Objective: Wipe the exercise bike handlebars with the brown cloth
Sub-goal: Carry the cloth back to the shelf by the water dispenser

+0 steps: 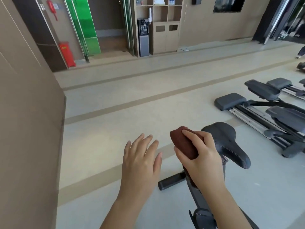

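Right hand (pixel 204 156) grips the bunched cloth (pixel 181 143) beside the saddle (pixel 231 142); left hand (pixel 140 156) is spread, empty. Handlebars are out of sight, likely nearer the right hand.

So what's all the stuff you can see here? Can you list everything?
brown cloth: 1, reddish brown, bunched in the right hand
bike saddle: 1, black, just behind the cloth
bike frame: 1, black, under the saddle
elliptical trainers: at least 2, dark grey, floor at right
water dispenser: 1, black and grey, back wall
shelf cabinet: 1, beige, right of the dispenser
fire extinguisher box: 1, red, floor at back left
glass panel: 1, green, back left
left hand: 1, open, holding nothing, left of the cloth
right hand: 1, gripping the cloth
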The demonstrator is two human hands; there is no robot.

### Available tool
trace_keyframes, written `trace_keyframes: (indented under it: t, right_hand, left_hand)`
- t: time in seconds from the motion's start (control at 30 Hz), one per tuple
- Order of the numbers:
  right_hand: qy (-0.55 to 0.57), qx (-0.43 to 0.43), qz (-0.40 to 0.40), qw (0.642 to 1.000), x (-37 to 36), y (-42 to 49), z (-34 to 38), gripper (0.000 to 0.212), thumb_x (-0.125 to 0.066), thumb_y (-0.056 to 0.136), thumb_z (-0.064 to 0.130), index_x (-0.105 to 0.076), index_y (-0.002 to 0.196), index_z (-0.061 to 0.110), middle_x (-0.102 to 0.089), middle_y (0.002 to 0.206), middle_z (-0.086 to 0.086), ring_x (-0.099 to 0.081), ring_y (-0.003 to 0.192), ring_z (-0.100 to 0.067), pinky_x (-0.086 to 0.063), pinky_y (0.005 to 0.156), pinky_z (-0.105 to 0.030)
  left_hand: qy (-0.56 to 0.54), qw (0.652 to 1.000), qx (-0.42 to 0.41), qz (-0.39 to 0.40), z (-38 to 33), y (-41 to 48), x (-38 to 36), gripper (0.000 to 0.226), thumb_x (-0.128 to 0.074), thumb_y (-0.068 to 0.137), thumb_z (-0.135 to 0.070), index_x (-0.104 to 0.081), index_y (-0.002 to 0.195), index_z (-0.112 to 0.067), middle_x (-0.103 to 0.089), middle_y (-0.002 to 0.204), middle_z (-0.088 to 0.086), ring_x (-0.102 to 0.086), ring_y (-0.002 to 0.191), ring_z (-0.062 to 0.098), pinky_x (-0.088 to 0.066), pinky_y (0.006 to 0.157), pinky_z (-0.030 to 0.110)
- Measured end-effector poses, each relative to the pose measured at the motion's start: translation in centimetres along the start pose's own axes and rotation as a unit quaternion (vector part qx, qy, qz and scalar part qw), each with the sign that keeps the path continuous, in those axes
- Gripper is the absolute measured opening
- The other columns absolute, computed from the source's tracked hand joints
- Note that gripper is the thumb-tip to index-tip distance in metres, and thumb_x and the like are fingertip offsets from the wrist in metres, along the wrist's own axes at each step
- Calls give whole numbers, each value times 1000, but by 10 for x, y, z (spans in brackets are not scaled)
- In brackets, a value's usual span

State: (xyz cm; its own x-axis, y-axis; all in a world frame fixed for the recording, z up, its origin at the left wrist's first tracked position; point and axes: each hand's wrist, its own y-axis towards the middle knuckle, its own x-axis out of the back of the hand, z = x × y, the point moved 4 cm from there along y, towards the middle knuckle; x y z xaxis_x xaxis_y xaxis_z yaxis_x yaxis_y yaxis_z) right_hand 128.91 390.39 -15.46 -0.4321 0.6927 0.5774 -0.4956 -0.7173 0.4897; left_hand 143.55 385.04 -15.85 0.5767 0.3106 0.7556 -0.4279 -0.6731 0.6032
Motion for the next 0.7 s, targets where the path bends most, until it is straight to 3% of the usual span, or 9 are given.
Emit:
trace_keyframes:
  t: [0.13, 0.33, 0.53, 0.7]
  right_hand:
    - [0, -8, 22, 1000, -62, 52, -1, 47, -78, 71, 28, -63, 115, 26, -56, 115, 0, -61, 87, -18, -46, 66, -25]
    - [-1, -4, 58, 998, -176, 157, 36, 47, -75, 74, 30, -61, 119, 27, -52, 119, 1, -60, 96, -24, -53, 75, -40]
    - [11, 15, 56, 998, -256, 246, 65, 46, -75, 73, 29, -62, 117, 27, -53, 118, 1, -60, 95, -24, -54, 73, -40]
    - [8, -2, 63, 998, -308, 305, 49, 45, -75, 73, 28, -63, 116, 26, -54, 117, -1, -63, 89, -25, -55, 68, -40]
  left_hand:
    - [3, 1000, 18, -10, 61, 38, -34, 38, -42, 85, -28, -71, 98, -7, -68, 108, 9, -61, 108, 31, -43, 91, 57]
    - [9, 1000, 25, -11, 171, 133, -59, 40, -40, 87, -29, -70, 102, -7, -67, 112, 10, -59, 111, 32, -39, 94, 57]
    - [27, 999, 33, -25, 253, 220, -81, 31, -51, 86, -26, -69, 102, -6, -67, 112, 10, -59, 112, 32, -39, 94, 57]
    - [26, 999, 35, 1, 291, 271, -120, 40, -39, 87, -30, -69, 103, -8, -67, 114, 9, -59, 112, 31, -39, 94, 57]
